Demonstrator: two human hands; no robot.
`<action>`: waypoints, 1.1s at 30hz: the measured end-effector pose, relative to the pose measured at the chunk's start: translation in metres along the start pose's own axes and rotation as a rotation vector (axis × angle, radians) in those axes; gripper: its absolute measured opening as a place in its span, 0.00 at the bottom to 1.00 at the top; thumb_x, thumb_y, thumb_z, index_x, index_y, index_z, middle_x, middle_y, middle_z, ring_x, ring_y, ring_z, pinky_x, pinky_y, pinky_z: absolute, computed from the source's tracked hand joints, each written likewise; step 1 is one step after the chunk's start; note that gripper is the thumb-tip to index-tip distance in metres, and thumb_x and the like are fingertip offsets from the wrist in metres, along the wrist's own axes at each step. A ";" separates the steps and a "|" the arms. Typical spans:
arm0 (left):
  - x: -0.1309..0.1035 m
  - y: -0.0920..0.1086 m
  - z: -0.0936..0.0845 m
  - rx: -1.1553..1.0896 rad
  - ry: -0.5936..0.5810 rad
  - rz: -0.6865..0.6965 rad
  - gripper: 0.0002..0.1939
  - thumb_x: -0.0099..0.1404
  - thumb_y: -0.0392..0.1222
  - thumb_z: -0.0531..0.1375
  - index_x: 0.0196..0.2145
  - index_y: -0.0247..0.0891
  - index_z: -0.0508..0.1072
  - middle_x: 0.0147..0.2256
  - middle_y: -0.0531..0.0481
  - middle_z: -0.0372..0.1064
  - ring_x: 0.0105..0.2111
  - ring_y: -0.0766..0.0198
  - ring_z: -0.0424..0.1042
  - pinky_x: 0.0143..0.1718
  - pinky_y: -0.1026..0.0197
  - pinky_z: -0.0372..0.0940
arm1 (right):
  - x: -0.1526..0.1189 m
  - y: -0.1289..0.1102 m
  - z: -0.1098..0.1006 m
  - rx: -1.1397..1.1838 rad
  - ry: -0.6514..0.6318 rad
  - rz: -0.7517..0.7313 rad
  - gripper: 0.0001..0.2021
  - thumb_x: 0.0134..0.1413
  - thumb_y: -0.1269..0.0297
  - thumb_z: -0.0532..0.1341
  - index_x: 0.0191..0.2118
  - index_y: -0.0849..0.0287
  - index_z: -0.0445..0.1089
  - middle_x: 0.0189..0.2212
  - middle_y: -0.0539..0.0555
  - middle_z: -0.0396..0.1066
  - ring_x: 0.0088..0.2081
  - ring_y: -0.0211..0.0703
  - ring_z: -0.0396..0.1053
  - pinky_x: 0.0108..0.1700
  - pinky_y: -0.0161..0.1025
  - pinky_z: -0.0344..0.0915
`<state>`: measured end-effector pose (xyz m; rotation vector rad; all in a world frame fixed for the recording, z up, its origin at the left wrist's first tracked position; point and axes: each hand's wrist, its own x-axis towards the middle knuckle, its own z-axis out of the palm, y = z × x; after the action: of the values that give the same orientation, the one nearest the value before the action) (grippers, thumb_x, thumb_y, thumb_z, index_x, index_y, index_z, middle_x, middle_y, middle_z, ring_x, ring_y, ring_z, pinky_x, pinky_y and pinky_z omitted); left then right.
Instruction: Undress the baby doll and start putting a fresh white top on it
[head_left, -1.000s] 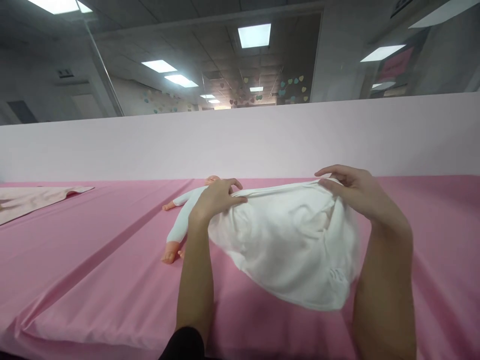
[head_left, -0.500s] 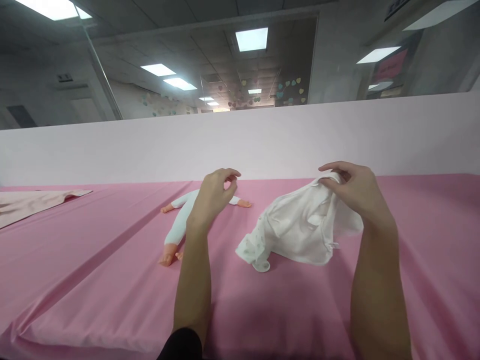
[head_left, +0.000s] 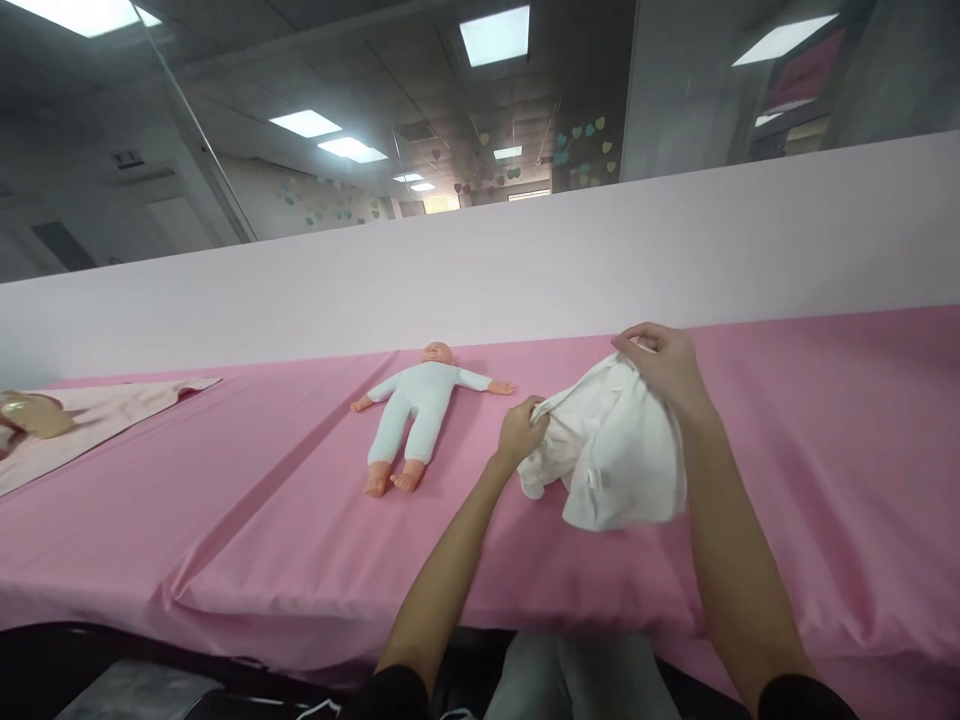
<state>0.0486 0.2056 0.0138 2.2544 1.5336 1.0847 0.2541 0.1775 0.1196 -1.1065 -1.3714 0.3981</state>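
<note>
From my feed, going left to right I count one pale pink cloth at the far left edge of the pink table cover, one baby doll flat on its back mid-table, and one white garment bunched up just right of it. My left hand is pinched shut on the garment's left edge and my right hand grips its top, holding it just above the cover. Loads of bare pink between cloth and doll, plus more open cover right of the garment out to the frame edge.
</note>
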 end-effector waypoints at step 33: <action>-0.041 -0.037 0.022 0.280 -0.001 -0.016 0.16 0.64 0.41 0.49 0.48 0.42 0.66 0.44 0.49 0.70 0.42 0.61 0.69 0.40 0.63 0.61 | -0.068 0.152 0.036 0.049 -0.202 0.381 0.15 0.36 0.61 0.61 0.34 0.61 0.72 0.39 0.56 0.71 0.45 0.47 0.66 0.46 0.38 0.60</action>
<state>0.0290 0.1908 -0.0403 2.4122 1.7983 0.9124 0.2609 0.2105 -0.0469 -1.3169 -1.3142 0.8349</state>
